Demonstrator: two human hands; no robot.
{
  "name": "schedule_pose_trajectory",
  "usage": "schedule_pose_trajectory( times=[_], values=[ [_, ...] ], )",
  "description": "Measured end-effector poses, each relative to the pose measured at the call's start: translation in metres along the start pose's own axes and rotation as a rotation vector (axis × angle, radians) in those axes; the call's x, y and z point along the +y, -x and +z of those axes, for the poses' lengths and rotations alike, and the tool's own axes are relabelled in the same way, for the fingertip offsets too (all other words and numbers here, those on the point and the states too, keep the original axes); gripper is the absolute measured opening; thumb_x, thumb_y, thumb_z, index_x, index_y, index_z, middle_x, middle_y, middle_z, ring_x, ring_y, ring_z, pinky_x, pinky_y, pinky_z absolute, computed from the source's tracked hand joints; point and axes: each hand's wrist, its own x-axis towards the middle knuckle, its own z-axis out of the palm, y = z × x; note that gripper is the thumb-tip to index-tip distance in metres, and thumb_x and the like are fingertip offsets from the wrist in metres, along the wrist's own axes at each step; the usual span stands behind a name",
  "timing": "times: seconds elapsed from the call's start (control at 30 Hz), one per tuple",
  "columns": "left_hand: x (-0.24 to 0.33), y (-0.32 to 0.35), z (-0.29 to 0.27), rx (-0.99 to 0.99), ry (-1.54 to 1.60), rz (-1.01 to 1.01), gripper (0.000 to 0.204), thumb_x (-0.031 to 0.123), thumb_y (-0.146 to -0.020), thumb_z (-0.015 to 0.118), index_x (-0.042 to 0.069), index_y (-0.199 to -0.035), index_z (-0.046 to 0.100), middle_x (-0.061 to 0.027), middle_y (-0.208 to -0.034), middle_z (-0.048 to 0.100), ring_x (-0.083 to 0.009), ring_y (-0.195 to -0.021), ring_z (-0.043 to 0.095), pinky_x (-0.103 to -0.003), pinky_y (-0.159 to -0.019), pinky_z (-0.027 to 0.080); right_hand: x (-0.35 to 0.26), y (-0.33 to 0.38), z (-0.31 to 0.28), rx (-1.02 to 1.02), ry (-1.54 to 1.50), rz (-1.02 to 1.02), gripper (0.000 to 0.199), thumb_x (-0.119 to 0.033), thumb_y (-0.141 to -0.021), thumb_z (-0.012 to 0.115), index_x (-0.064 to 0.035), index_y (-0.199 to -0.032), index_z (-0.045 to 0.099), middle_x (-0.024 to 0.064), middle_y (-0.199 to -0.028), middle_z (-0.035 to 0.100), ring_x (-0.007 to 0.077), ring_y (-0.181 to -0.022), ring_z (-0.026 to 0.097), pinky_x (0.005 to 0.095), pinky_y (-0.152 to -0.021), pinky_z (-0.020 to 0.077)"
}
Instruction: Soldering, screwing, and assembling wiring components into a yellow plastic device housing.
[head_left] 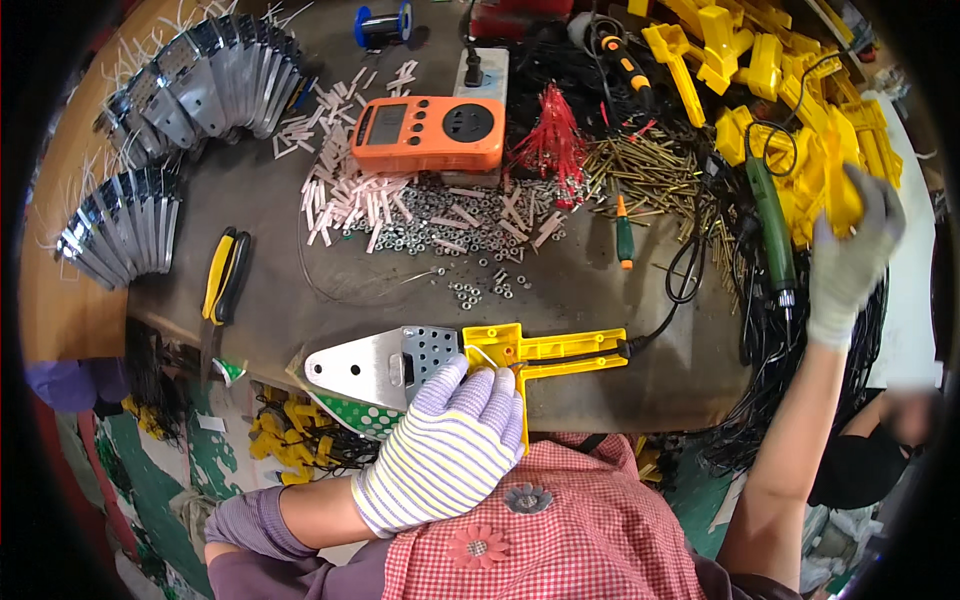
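Gripping yellow handle (pixel 545 350), yellow shell (pixel 838 190)

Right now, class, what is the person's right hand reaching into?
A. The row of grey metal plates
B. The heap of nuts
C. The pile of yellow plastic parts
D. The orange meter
C: the gloved right hand grips a piece in the pile of yellow plastic parts, far from the orange meter.

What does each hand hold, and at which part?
Left hand holds the yellow-handled tool at its handle. Right hand grips a yellow plastic part in the pile.
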Motion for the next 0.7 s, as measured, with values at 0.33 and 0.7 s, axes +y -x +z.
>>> schedule_pose_trajectory(
  times=[0.33, 0.7],
  values=[
    [-0.007, -0.005, -0.002, -0.006, 0.039, 0.011, 0.045, 0.043, -0.074, 0.07, 0.006, -0.099, 0.074, -0.0109, -0.109, 0.071, -0.0247, -0.104, 0.065, -0.052, -0.104, 0.041, -0.07, 0.079, -0.02, -0.446, -0.259, -0.035, 0.055, -0.001, -0.068, 0.07, -0.0013, -0.122, 0.059, 0.0221, -0.137, 0.051, 0.0464, -0.124, 0.05, 0.0517, -0.105, 0.0432],
    [-0.037, -0.02, -0.004, -0.027, 0.212, 0.115, 0.029, 0.034, -0.074, 0.071, 0.011, -0.092, 0.075, -0.0036, -0.096, 0.073, -0.0194, -0.089, 0.068, -0.047, -0.102, 0.04, -0.091, 0.154, -0.039, -0.719, -1.393, 0.927, 0.021, -0.01, -0.089, 0.065, -0.0037, -0.109, 0.065, 0.0054, -0.095, 0.069, 0.0266, -0.086, 0.066, 0.0342, -0.078, 0.0551]
  ],
)
